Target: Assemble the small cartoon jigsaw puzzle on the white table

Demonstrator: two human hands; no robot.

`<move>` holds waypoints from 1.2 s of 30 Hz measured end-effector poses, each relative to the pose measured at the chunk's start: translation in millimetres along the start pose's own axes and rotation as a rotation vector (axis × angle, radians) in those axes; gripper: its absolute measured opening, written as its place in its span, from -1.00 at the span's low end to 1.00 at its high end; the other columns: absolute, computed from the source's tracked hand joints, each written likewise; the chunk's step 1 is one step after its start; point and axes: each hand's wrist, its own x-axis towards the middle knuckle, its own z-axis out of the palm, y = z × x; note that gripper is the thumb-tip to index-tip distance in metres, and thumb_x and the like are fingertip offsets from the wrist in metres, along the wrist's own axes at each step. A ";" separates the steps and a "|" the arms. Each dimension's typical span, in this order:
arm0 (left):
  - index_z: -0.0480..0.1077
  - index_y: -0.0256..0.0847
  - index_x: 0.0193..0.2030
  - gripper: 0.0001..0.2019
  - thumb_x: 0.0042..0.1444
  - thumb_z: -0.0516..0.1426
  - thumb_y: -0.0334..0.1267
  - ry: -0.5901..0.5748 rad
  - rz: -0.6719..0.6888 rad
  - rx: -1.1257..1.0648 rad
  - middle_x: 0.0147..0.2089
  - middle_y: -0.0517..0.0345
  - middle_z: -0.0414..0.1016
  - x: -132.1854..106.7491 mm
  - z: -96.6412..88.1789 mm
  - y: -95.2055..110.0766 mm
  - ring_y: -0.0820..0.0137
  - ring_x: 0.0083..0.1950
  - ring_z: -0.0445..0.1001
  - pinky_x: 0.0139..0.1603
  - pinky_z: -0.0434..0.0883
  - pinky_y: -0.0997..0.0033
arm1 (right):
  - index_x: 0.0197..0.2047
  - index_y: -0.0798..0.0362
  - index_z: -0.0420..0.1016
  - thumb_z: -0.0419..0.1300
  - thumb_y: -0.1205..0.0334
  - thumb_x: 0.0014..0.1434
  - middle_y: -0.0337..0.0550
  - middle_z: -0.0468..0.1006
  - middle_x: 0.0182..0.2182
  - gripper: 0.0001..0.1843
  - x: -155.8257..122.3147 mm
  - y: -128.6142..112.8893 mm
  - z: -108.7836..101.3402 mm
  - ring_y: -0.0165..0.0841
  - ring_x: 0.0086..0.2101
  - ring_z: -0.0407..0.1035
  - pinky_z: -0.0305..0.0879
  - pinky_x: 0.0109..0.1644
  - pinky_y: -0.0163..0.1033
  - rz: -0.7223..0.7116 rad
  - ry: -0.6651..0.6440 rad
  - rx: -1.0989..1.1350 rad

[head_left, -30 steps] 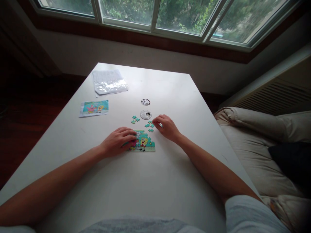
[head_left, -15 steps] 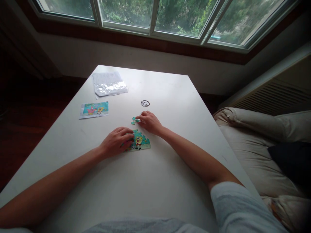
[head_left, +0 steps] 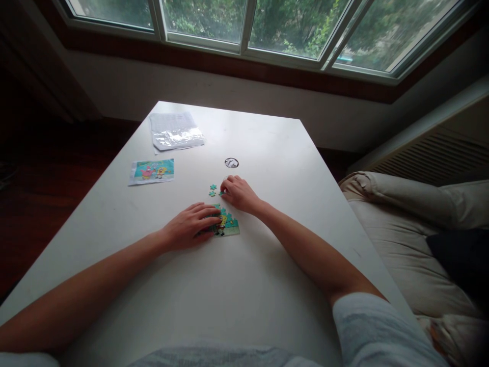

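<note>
A partly assembled jigsaw puzzle (head_left: 229,229) with a cartoon picture lies on the white table. Over its left part rests my left hand (head_left: 193,224), palm down with its fingers stretched across the pieces, hiding much of the picture. Just beyond the puzzle, my right hand (head_left: 239,194) has its fingers bent together at a small teal puzzle piece (head_left: 221,193), which is mostly covered by the fingertips. Two loose teal pieces, an upper one (head_left: 213,187) and a lower one (head_left: 212,194), lie to the left of those fingertips.
A printed cartoon picture sheet (head_left: 154,171) lies left of the puzzle. Farther back are papers in a clear plastic sleeve (head_left: 178,132). A round hole (head_left: 231,163) with white stuff in it is set in the tabletop. A beige sofa (head_left: 385,229) stands at the right.
My left hand has slid right over the puzzle, covering more of the yellow figure. The right hand's fingers have curled in more, and the piece there has shifted slightly away from the two others.
</note>
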 end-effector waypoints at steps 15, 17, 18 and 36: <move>0.35 -0.04 0.30 -0.54 0.30 0.16 -0.05 -0.029 0.002 -0.017 0.38 -0.01 0.34 0.2 -0.7 -1.9 0.12 0.37 0.32 0.47 0.16 -0.04 | -0.31 0.02 0.51 0.28 0.30 0.18 -0.29 0.56 -0.42 -0.98 -41.9 -15.7 -0.8 -0.44 -0.40 0.36 0.16 -0.28 -0.32 0.169 0.036 0.478; 0.35 -0.03 0.30 -0.54 0.29 0.16 -0.06 -0.025 0.002 -0.018 0.38 -0.01 0.34 0.2 -0.4 -1.9 0.11 0.37 0.33 0.46 0.16 -0.04 | -0.32 0.02 0.51 0.28 0.30 0.17 -0.29 0.56 -0.42 -0.97 -41.4 -18.5 1.2 -0.44 -0.40 0.35 0.15 -0.28 -0.31 0.187 0.043 0.471; 0.35 -0.03 0.30 -0.54 0.29 0.15 -0.06 -0.025 0.002 -0.017 0.38 -0.01 0.34 0.1 -0.3 -2.0 0.11 0.37 0.33 0.46 0.16 -0.04 | -0.32 0.02 0.51 0.29 0.31 0.17 -0.29 0.55 -0.42 -0.96 -40.5 -19.4 2.1 -0.43 -0.40 0.35 0.15 -0.27 -0.31 0.190 0.050 0.461; 0.37 -0.06 0.26 -0.57 0.29 0.15 -0.07 -0.037 -0.003 -0.006 0.36 -0.02 0.36 0.8 -1.0 -0.3 0.11 0.34 0.34 0.45 0.19 -0.03 | -0.27 0.00 0.50 0.27 0.27 0.27 -0.16 0.53 -0.30 -0.94 -42.4 -21.6 7.2 -0.26 -0.19 0.30 0.10 -0.06 -0.18 0.042 0.102 0.116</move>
